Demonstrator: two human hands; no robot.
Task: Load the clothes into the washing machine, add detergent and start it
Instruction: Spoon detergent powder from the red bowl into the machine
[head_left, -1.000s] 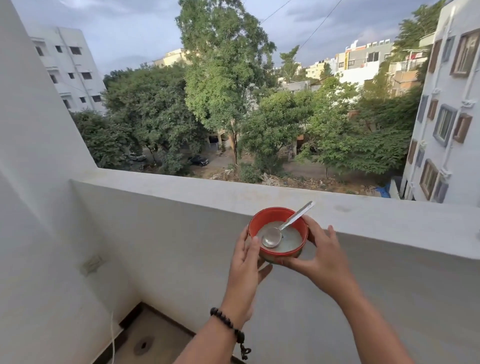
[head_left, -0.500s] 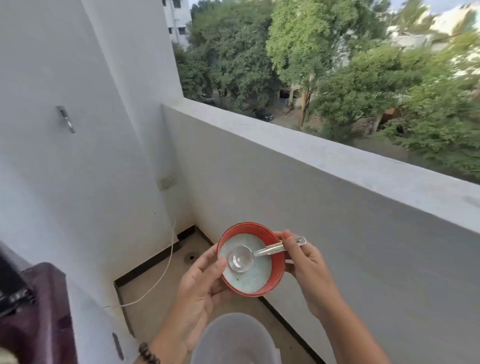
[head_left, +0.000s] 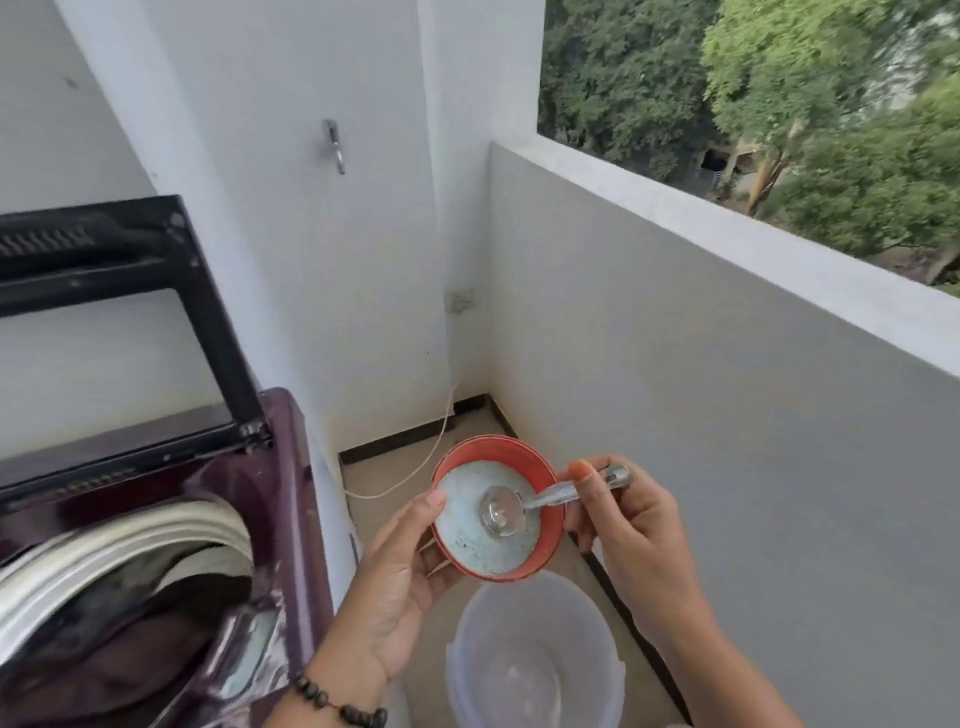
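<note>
While the left hand (head_left: 400, 577) cups the round red bowl of pale blue soap powder (head_left: 496, 514), right fingers (head_left: 584, 475) pinch the metal spoon (head_left: 524, 506). Keep the bowl level, scoop gently, and tip over the open purple washing machine (head_left: 156, 571), its dark clothes inside.

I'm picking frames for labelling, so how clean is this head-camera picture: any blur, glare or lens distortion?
Head view: soft, even daylight, no hard shadows; the washing machine at left is smeared by motion blur; the red bowl and spoon are fairly sharp, with a small glint on the spoon; the parapet slants from the head tilt, and wide-angle bending cannot be judged; the trees are soft.
</note>
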